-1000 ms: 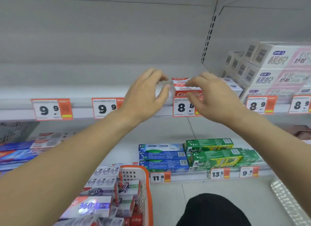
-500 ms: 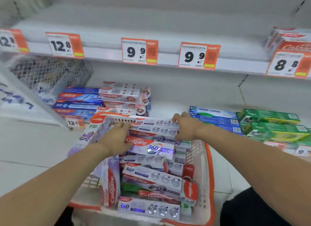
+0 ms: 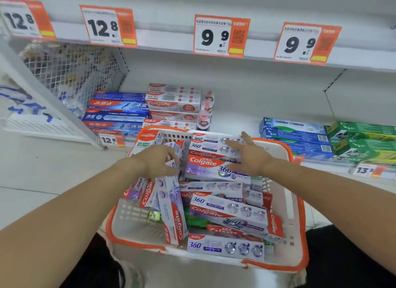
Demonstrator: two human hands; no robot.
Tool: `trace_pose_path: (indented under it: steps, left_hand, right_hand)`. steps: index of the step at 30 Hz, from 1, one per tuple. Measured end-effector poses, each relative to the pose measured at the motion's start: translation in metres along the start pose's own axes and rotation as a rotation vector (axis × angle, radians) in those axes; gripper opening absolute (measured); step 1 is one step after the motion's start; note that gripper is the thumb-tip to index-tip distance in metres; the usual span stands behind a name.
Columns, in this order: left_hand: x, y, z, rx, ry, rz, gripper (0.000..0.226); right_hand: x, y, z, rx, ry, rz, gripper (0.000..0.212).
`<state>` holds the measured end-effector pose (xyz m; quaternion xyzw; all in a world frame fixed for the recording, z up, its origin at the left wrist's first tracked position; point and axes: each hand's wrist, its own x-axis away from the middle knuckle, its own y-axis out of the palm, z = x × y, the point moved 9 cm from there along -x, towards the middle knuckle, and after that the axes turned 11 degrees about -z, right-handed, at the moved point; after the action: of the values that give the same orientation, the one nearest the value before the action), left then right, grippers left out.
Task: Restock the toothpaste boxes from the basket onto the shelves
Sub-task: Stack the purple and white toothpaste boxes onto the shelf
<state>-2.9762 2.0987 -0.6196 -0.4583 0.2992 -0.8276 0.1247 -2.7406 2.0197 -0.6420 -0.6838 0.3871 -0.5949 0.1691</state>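
Two hands in white orange-rimmed plastic basket (image 3: 287, 204): left hand (image 3: 159, 164) curls round purple Colgate box (image 3: 171, 193) near left rim; right hand (image 3: 249, 156) spread flat on stacked 360 boxes (image 3: 211, 145) at far rim, likely gathering them for shelving.

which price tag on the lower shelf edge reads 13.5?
The 13.5 tag at far right, under the green boxes; the other one reads 12.8.

Basket boxes (image 3: 218, 164) read "Colgate 360"; shelf tags (image 3: 220, 35) "9.9", "12.8".
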Motion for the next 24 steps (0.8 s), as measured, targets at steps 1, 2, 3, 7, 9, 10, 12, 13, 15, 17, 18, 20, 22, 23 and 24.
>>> trace_pose_path:
  steps: [1, 2, 3, 7, 9, 10, 12, 13, 15, 17, 18, 20, 22, 23, 24]
  left_hand:
    - [0.005, -0.004, -0.004, 0.074, -0.017, 0.002, 0.031]
    - [0.011, -0.006, -0.007, 0.152, -0.034, -0.003, 0.029]
    - [0.018, -0.006, -0.01, 0.221, -0.04, -0.007, 0.027]
    - [0.044, -0.007, -0.008, 0.414, 0.031, -0.011, 0.032]
    - [0.058, -0.01, -0.003, 0.529, 0.063, 0.005, 0.055]
    - [0.063, -0.013, -0.002, 0.588, 0.083, 0.036, 0.063]
    - [0.071, -0.018, -0.001, 0.683, 0.125, 0.109, 0.067]
    - [0.073, -0.019, 0.0, 0.73, 0.153, 0.136, 0.066]
    - [0.078, -0.02, 0.005, 0.804, 0.222, 0.179, 0.064]
    - [0.081, -0.026, 0.008, 0.876, 0.267, 0.227, 0.065]
    - [0.083, -0.03, 0.011, 0.915, 0.286, 0.255, 0.069]
    - [0.088, -0.043, 0.02, 0.994, 0.346, 0.325, 0.081]
    - [0.092, -0.056, 0.038, 1.016, 0.416, 0.388, 0.073]
    - [0.095, -0.06, 0.052, 1.037, 0.47, 0.403, 0.061]
    - [0.098, -0.063, 0.069, 1.078, 0.522, 0.406, 0.049]
  right_hand:
    - [0.006, 0.002, -0.006, 0.009, -0.003, -0.01, 0.09]
    - [0.011, 0.003, -0.01, 0.01, -0.008, -0.011, 0.09]
    - [0.018, 0.003, -0.014, 0.007, -0.017, -0.007, 0.091]
    - [0.038, 0.011, -0.015, -0.06, 0.05, 0.041, 0.102]
    - [0.049, 0.015, -0.016, -0.105, 0.079, 0.067, 0.093]
    - [0.055, 0.017, -0.02, -0.098, 0.054, 0.058, 0.088]
    - [0.067, 0.026, -0.028, 0.021, -0.01, -0.054, 0.082]
    - [0.073, 0.032, -0.029, 0.103, -0.025, -0.124, 0.083]
    - [0.08, 0.04, -0.025, 0.193, -0.019, -0.19, 0.094]
    - [0.085, 0.04, -0.027, 0.193, -0.025, -0.174, 0.102]
    - [0.088, 0.035, -0.033, 0.157, -0.068, -0.13, 0.102]
    - [0.097, 0.016, -0.055, -0.036, -0.224, -0.035, 0.094]
    - [0.11, -0.006, -0.079, -0.412, -0.359, -0.009, 0.09]
    - [0.117, -0.016, -0.091, -0.593, -0.421, -0.017, 0.091]
    - [0.123, -0.025, -0.102, -0.732, -0.475, -0.014, 0.092]
